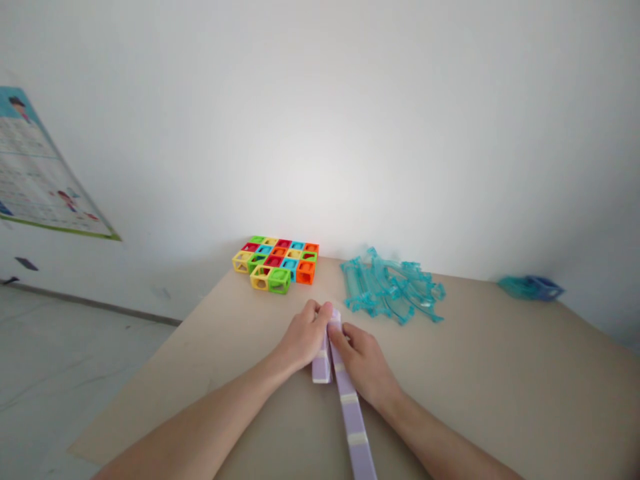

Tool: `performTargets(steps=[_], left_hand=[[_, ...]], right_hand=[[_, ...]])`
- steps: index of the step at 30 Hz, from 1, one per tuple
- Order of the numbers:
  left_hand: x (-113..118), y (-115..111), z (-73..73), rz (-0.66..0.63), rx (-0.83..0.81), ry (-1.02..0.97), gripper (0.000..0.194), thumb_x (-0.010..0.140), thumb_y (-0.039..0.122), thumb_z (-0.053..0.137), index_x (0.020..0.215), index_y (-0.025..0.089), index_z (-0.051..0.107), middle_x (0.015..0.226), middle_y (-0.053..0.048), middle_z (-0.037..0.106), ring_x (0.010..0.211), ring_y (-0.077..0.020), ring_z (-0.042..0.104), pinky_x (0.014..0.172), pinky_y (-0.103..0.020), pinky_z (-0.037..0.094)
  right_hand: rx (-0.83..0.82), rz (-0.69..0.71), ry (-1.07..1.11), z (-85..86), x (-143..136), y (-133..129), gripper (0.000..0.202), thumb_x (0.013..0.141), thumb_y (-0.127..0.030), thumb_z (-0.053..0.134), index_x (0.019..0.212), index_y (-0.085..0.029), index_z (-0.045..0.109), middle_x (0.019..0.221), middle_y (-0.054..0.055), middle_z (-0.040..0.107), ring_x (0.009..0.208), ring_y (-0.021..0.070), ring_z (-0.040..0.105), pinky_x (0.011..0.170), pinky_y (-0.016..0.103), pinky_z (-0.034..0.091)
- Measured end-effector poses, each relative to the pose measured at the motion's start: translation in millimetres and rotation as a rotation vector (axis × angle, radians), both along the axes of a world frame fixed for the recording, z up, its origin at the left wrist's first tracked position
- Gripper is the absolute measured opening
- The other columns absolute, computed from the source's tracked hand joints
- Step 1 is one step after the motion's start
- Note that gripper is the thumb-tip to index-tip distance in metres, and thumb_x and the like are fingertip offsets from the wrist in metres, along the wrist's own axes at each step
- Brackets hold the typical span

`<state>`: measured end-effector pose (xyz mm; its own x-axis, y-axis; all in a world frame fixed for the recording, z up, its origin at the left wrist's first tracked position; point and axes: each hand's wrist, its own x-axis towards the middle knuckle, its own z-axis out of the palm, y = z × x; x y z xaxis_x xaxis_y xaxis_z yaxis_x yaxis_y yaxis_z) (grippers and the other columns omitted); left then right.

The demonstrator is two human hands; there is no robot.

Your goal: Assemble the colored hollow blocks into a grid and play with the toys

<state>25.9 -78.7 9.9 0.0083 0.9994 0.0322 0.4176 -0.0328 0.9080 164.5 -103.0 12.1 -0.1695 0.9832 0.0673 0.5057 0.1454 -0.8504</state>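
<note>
A long lilac strip with white bands (354, 420) runs from the near edge of the view up to both hands. A shorter lilac piece (321, 367) lies beside its far end, on the left, at a slight angle to it. My left hand (306, 333) is closed round the top of the shorter piece, thumb pressed on it. My right hand (361, 357) grips the long strip near its far end, fingers curled. The two pieces meet or nearly meet between the hands; whether they are joined I cannot tell.
Colourful hollow cubes (279, 261) form a flat block at the back left of the beige table (475, 373). Translucent teal track pieces (393, 285) lie piled at the back centre. A blue cube (545, 288) with a teal piece is at the far right, near the wall.
</note>
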Motion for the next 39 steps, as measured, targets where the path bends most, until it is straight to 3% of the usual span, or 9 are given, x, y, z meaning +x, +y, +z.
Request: performTargets(steps=[3, 7, 11, 17, 21, 27, 31, 35, 39], left_hand=[[2, -2, 1.4, -0.115, 0.054, -0.084, 0.033, 0.091, 0.051, 0.04, 0.084, 0.022, 0.053, 0.074, 0.002, 0.059, 0.078, -0.0185, 0.056, 0.071, -0.028, 0.037], [1, 0, 7.1, -0.214, 0.093, -0.166, 0.031, 0.092, 0.046, 0.04, 0.077, 0.021, 0.05, 0.071, 0.003, 0.053, 0.074, -0.0156, 0.052, 0.068, -0.025, 0.038], [-5, 2, 14.3, -0.291, 0.127, -0.199, 0.029, 0.092, 0.043, 0.042, 0.079, 0.02, 0.052, 0.071, 0.004, 0.051, 0.071, -0.0138, 0.05, 0.067, -0.024, 0.038], [3, -3, 14.3, -0.208, 0.167, -0.238, 0.029, 0.093, 0.042, 0.041, 0.077, 0.019, 0.051, 0.07, 0.004, 0.051, 0.071, -0.0141, 0.05, 0.067, -0.024, 0.038], [4, -3, 12.1, -0.178, 0.163, -0.261, 0.031, 0.092, 0.043, 0.043, 0.075, 0.019, 0.052, 0.07, 0.003, 0.052, 0.07, -0.014, 0.05, 0.066, -0.024, 0.039], [-14, 4, 18.3, -0.387, -0.119, -0.392, 0.035, 0.085, 0.056, 0.051, 0.082, 0.021, 0.053, 0.054, 0.005, 0.046, 0.042, -0.0121, 0.048, 0.041, -0.023, 0.035], [-25, 8, 22.1, -0.582, -0.206, -0.465, 0.046, 0.078, 0.063, 0.057, 0.09, 0.019, 0.06, 0.059, 0.0, 0.057, 0.042, -0.0133, 0.054, 0.037, -0.022, 0.038], [-31, 12, 21.8, -0.638, -0.228, -0.497, 0.05, 0.078, 0.064, 0.057, 0.093, 0.017, 0.064, 0.063, -0.002, 0.06, 0.044, -0.0125, 0.056, 0.037, -0.021, 0.04], [-33, 12, 21.2, -0.649, -0.346, -0.544, 0.043, 0.086, 0.055, 0.049, 0.1, 0.017, 0.063, 0.056, -0.002, 0.06, 0.039, -0.0125, 0.053, 0.035, -0.02, 0.038]], right_hand=[[-0.103, 0.012, 0.106, -0.9, 1, 2, 0.047, 0.089, -0.058, 0.043, 0.072, -0.017, 0.056, 0.062, 0.002, 0.057, 0.056, 0.0143, 0.05, 0.049, 0.024, 0.032], [-0.335, 0.061, 0.287, 3.4, 1, 1, 0.047, 0.086, -0.063, 0.044, 0.082, -0.018, 0.055, 0.054, -0.001, 0.055, 0.039, 0.0127, 0.045, 0.037, 0.023, 0.028], [-0.293, 0.064, 0.374, 7.9, -1, 1, 0.046, 0.084, -0.061, 0.051, 0.084, -0.016, 0.058, 0.054, -0.003, 0.052, 0.04, 0.0104, 0.041, 0.038, 0.023, 0.027], [-0.184, 0.08, 0.472, 5.0, 0, 4, 0.043, 0.082, -0.057, 0.056, 0.083, -0.014, 0.061, 0.07, 0.001, 0.059, 0.063, 0.0143, 0.05, 0.058, 0.025, 0.039], [-0.286, 0.154, 0.509, 4.0, 5, 9, 0.042, 0.082, -0.057, 0.055, 0.076, -0.016, 0.058, 0.059, -0.001, 0.055, 0.052, 0.0121, 0.045, 0.049, 0.024, 0.034], [-0.397, 0.271, 0.576, 7.6, 15, 9, 0.043, 0.079, -0.056, 0.06, 0.063, -0.016, 0.053, 0.048, -0.004, 0.046, 0.042, 0.008, 0.034, 0.04, 0.022, 0.023], [-0.51, 0.373, 0.642, 5.7, 18, 4, 0.048, 0.077, -0.062, 0.057, 0.065, -0.015, 0.056, 0.042, -0.004, 0.044, 0.035, 0.0082, 0.033, 0.036, 0.022, 0.022], [-0.561, 0.4, 0.693, 2.4, 16, 1, 0.048, 0.075, -0.062, 0.059, 0.067, -0.015, 0.057, 0.042, -0.004, 0.044, 0.034, 0.0082, 0.033, 0.035, 0.022, 0.024], [-0.449, 0.357, 0.594, 5.6, 13, 2, 0.049, 0.081, -0.062, 0.054, 0.07, -0.015, 0.06, 0.044, -0.005, 0.042, 0.036, 0.0084, 0.032, 0.037, 0.023, 0.022]])
